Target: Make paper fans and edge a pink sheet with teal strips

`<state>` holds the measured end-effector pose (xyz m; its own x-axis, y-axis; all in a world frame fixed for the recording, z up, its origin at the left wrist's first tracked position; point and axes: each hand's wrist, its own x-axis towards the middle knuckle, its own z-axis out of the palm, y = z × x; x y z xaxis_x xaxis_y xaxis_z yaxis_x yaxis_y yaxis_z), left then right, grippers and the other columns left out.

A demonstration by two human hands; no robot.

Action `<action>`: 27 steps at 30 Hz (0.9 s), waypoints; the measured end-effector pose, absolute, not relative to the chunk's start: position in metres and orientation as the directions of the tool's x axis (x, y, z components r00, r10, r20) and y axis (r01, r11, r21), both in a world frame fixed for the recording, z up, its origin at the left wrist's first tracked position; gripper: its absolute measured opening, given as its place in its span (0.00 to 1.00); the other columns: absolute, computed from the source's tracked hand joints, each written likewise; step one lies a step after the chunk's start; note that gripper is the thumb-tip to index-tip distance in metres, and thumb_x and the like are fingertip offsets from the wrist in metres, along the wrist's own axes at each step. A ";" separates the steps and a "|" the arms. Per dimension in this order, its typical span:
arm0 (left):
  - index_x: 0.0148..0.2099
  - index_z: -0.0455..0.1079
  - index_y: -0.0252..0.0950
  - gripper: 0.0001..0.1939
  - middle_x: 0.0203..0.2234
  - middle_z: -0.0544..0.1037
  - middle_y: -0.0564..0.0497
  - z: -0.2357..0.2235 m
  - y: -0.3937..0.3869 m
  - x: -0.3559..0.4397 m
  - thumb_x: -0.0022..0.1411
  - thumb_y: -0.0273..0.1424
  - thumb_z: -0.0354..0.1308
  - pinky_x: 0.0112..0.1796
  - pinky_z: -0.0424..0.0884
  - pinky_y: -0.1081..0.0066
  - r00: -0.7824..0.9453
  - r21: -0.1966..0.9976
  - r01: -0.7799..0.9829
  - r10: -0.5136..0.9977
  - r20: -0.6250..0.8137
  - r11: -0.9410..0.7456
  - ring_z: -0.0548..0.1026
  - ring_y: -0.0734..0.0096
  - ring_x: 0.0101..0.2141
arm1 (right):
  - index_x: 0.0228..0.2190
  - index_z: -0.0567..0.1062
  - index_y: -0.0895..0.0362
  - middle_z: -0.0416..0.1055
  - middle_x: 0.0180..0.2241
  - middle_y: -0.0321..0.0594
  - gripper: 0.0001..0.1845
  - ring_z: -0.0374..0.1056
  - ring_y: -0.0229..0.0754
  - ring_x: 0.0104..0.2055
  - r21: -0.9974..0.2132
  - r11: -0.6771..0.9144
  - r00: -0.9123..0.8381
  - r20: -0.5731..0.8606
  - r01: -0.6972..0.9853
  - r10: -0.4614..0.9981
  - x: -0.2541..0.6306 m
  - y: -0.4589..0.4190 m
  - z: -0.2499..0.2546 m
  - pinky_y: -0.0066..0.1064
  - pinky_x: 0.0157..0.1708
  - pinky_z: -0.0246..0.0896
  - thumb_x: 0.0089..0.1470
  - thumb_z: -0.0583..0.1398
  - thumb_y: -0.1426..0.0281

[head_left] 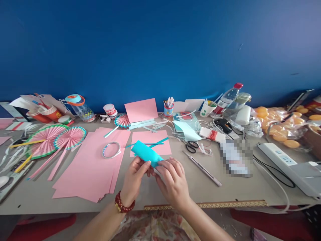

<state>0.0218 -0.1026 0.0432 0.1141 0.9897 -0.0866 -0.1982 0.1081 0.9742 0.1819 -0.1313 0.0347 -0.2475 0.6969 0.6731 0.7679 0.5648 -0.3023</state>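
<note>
A piece of turquoise paper (146, 153), seemingly folded, is held between both hands above the table's front middle. My left hand (134, 177) pinches its lower edge with thumb and fingers; a beaded bracelet circles that wrist. On the paper's right end rest the closed fingers of my right hand (174, 179), the fingertips partly hidden. Behind the held paper lies a pink sheet (163, 137) with thin teal strips (160, 142) across it. A roll of tape (111, 150) sits to the left on a stack of pink paper (82, 167).
Pleated paper fans (70, 138) lie at the left. To the right are black-handled scissors (192, 146), a pen-shaped cutter (203, 169), a glue gun (223, 125) and a power strip (288, 164) with cables. Cups, a water bottle (228, 98) and bagged orange balls (278, 124) line the wall.
</note>
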 end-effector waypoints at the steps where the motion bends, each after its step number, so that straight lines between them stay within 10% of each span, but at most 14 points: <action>1: 0.37 0.68 0.35 0.14 0.24 0.74 0.53 0.041 -0.105 0.022 0.61 0.41 0.62 0.32 0.69 0.70 0.122 0.957 -0.249 0.985 -0.119 0.147 0.72 0.72 0.26 | 0.42 0.72 0.52 0.76 0.42 0.40 0.10 0.68 0.45 0.46 -0.279 0.584 -0.274 0.679 0.762 0.681 0.183 -0.127 0.036 0.42 0.53 0.60 0.61 0.57 0.76; 6: 0.36 0.67 0.34 0.17 0.28 0.73 0.50 0.024 -0.118 -0.005 0.66 0.44 0.56 0.29 0.69 0.70 0.113 0.967 -0.172 0.979 -0.172 0.190 0.72 0.70 0.28 | 0.36 0.75 0.53 0.76 0.38 0.39 0.10 0.66 0.42 0.41 -0.135 0.628 -0.408 0.651 0.767 0.639 0.197 -0.109 0.030 0.34 0.42 0.60 0.62 0.55 0.77; 9: 0.34 0.61 0.38 0.13 0.25 0.68 0.55 0.016 -0.126 -0.028 0.69 0.39 0.53 0.29 0.67 0.71 -0.116 0.981 0.158 0.984 0.135 -0.116 0.68 0.74 0.25 | 0.34 0.75 0.54 0.75 0.37 0.39 0.12 0.65 0.42 0.39 -0.109 0.642 -0.467 0.596 0.759 0.653 0.203 -0.102 0.014 0.33 0.40 0.59 0.64 0.53 0.76; 12: 0.38 0.66 0.39 0.04 0.36 0.73 0.49 0.014 -0.129 -0.035 0.68 0.33 0.55 0.43 0.70 0.64 0.179 0.659 0.606 0.884 0.433 -0.445 0.72 0.65 0.40 | 0.34 0.76 0.54 0.74 0.36 0.40 0.12 0.64 0.41 0.37 -0.163 0.675 -0.528 0.504 0.720 0.684 0.206 -0.099 0.001 0.31 0.38 0.60 0.65 0.53 0.74; 17: 0.49 0.70 0.38 0.08 0.42 0.74 0.47 0.012 -0.112 -0.026 0.69 0.28 0.53 0.45 0.70 0.60 0.611 0.172 0.742 0.759 0.224 -0.648 0.71 0.60 0.45 | 0.34 0.76 0.55 0.73 0.33 0.39 0.10 0.65 0.40 0.37 -0.121 0.707 -0.606 0.429 0.696 0.670 0.212 -0.096 -0.006 0.31 0.38 0.59 0.64 0.55 0.73; 27: 0.36 0.70 0.37 0.11 0.33 0.72 0.50 -0.007 -0.095 -0.019 0.71 0.27 0.49 0.35 0.67 0.66 0.661 0.072 0.718 0.711 0.241 -0.692 0.70 0.65 0.35 | 0.33 0.73 0.56 0.71 0.32 0.39 0.07 0.62 0.41 0.35 -0.060 0.730 -0.666 0.365 0.681 0.651 0.214 -0.097 -0.011 0.32 0.36 0.55 0.63 0.57 0.73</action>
<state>-0.0192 -0.0951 -0.0069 0.6607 0.7108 0.2414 0.7181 -0.6921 0.0724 0.2141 -0.0973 -0.0110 -0.6655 0.6511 0.3649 0.6812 0.7297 -0.0595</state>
